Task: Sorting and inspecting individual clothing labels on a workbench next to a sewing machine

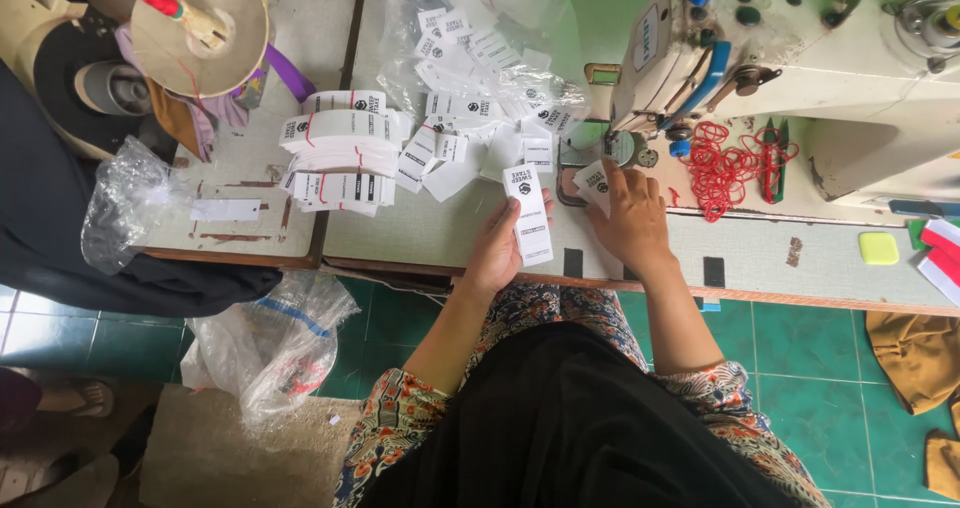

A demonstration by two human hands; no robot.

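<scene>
My left hand (497,250) rests on the table edge and holds a long white printed label (529,214) flat against the tabletop. My right hand (630,218) presses a smaller white label (593,181) down close to the needle area of the cream sewing machine (800,58). Loose white labels (470,88) are piled behind both hands, some inside a clear plastic bag. Bundled stacks of labels (340,158) tied with red bands lie to the left of my left hand.
Red rubber bands (725,163) are heaped on the machine bed. A cone of red thread (195,23) stands at the back left. Clear plastic bags (270,343) hang off the table edge. Dark cloth (60,238) drapes at left; the floor is green tile (810,368).
</scene>
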